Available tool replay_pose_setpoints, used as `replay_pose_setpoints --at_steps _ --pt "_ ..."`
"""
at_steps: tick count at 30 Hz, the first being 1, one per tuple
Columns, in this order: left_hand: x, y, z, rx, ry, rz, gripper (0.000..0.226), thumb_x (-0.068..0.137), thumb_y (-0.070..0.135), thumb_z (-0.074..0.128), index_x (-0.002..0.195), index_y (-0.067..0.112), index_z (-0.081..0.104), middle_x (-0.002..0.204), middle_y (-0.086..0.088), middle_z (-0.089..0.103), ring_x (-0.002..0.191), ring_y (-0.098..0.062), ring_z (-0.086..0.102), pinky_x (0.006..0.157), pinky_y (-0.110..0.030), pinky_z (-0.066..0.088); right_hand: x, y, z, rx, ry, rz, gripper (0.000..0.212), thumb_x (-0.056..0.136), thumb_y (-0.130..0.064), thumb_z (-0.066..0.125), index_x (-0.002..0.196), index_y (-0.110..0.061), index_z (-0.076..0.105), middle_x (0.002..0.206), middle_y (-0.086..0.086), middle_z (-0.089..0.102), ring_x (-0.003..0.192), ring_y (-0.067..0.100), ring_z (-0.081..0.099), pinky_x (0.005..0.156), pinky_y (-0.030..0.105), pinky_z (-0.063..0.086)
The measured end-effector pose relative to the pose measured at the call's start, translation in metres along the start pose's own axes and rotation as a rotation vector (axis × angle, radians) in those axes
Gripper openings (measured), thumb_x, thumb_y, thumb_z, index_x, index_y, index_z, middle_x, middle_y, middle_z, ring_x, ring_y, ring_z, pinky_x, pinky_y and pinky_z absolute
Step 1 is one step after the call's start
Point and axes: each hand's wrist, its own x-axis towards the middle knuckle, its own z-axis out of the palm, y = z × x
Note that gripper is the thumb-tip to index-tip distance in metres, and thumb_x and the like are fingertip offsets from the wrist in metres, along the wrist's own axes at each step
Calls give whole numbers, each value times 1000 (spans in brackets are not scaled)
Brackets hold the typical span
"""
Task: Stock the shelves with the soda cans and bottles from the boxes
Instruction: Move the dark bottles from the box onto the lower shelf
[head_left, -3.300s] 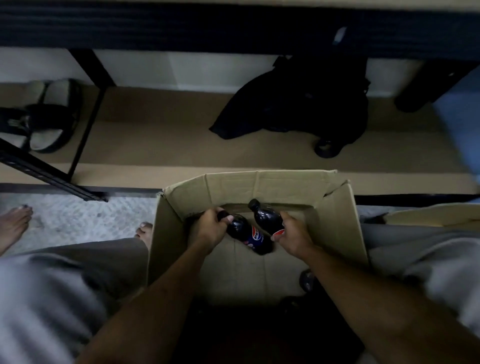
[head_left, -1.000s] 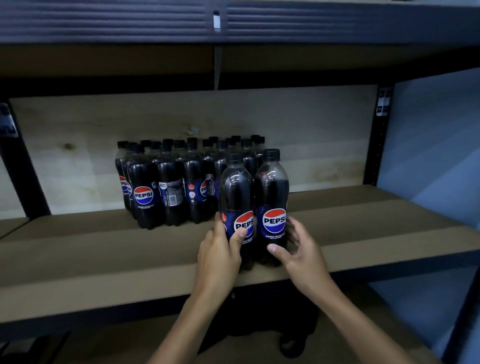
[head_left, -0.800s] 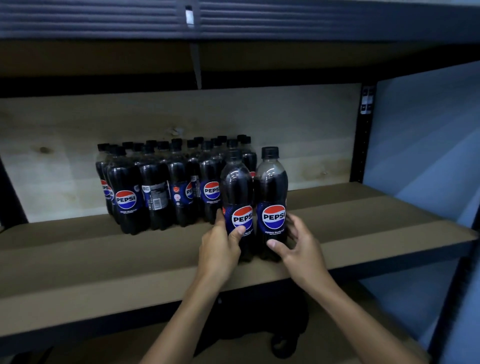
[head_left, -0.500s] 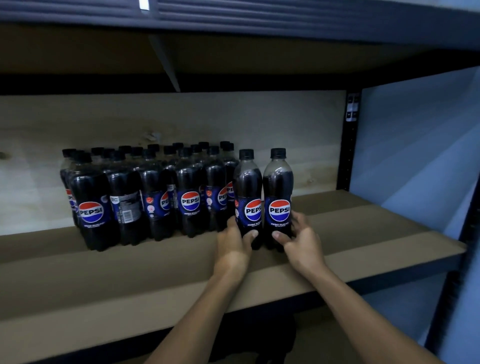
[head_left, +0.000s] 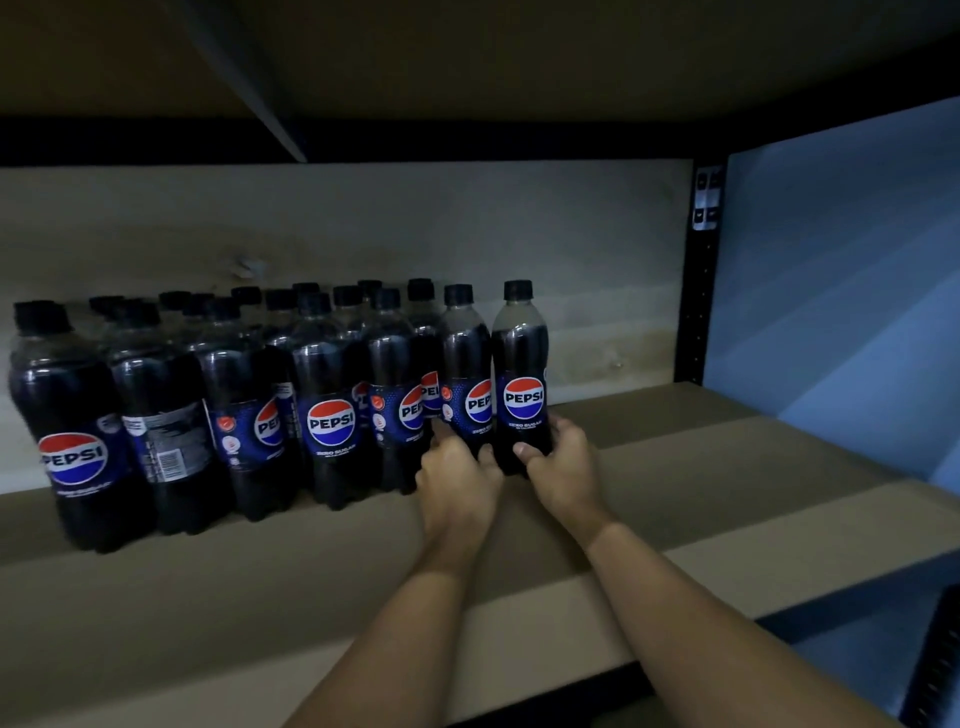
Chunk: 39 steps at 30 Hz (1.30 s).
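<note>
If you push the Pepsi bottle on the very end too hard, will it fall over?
Probably, if pushed high up: the end bottle is tall and narrow on the shelf. It looks nearly full, so likely heavy and steadier when pushed low, where the right hand grips it. Tipped over, its round body would likely roll.

Both bare forearms are reaching forward side by side. The left hand (head_left: 457, 470) is curling its fingers around something, and the right hand (head_left: 561, 457) is gripping likewise, thumb in front.

Dim light; pale wood back panel (head_left: 467, 234), black upright post (head_left: 693, 312), blue wall (head_left: 841, 286) at right
</note>
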Motion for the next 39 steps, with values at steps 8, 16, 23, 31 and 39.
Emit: replay_pose_setpoints --at_steps 8,16,23,31,39 --pt "-6 -1 -6 3 54 -47 48 89 35 67 123 9 46 117 -18 64 112 -42 58 89 -46 48 -4 -6 -4 -99 -51 -9 52 74 -20 71 125 -17 62 114 6 72 107 25 66 95 44 52" --pt "-11 0 -14 159 73 -46 43 89 42 64 118 12 52 116 -16 64 110 -40 59 86 -44 49 -19 -20 -6 -331 -107 -7 34 91 -22 65 123 -10 62 121 14 68 114 33 60 90 31 46" --pt "-23 -14 -32 122 25 -24 28 89 29 59 112 13 64 111 -14 68 107 -39 61 87 -42 49 -48 -33 -17 -420 -88 54 26 91 -18 60 115 -8 64 115 15 68 112 34 61 90 32 46" --pt "-74 -31 -77 251 -344 36 27 84 26 60 109 16 67 118 -9 64 111 -28 58 96 -36 49 -128 -59 -41 -492 -261 67 38 90 -23 60 127 -13 63 130 9 63 123 28 55 101 30 42" --pt "-177 -79 -150 405 -201 391 36 94 31 47 124 17 63 130 -7 62 121 -28 57 99 -36 44 -246 -32 -55 -512 -161 -402 35 97 -17 52 129 -9 62 140 6 57 139 24 41 116 39 22"
